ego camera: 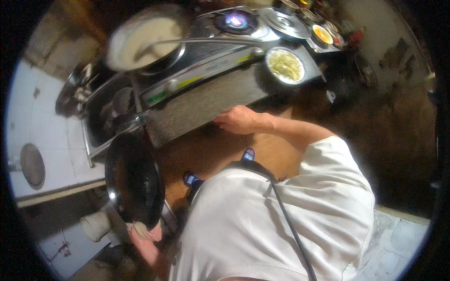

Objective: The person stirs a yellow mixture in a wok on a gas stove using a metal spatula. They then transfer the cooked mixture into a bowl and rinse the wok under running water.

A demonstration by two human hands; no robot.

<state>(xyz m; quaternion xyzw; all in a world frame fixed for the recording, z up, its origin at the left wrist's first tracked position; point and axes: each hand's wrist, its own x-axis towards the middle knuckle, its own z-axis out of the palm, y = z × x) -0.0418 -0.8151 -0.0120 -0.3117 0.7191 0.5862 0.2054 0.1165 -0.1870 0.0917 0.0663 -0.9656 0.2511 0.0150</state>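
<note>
My left hand (pixel 146 244), at the lower left, grips the rim of a black wok (pixel 135 179) through a pale folded cloth (pixel 142 230). The wok is tipped steeply beside the corner of the sink (pixel 87 140). Near the front edge of the grey counter (pixel 207 105) is my right hand (pixel 235 120), its fingers bent and partly hidden; I see nothing held in it. Beyond, a large vessel of creamy white liquid (pixel 154 37) stands at the stove's left side, blurred. A long-handled ladle (pixel 207 41) lies with its head in the liquid and its handle across the stove.
A gas burner (pixel 235 21) burns at the back. Right of it are a metal lid (pixel 285 23) and a bowl of orange food (pixel 322 34). A bowl of yellow-green food (pixel 285 65) stands on the counter's right part. A faucet (pixel 139 119) juts over the sink edge.
</note>
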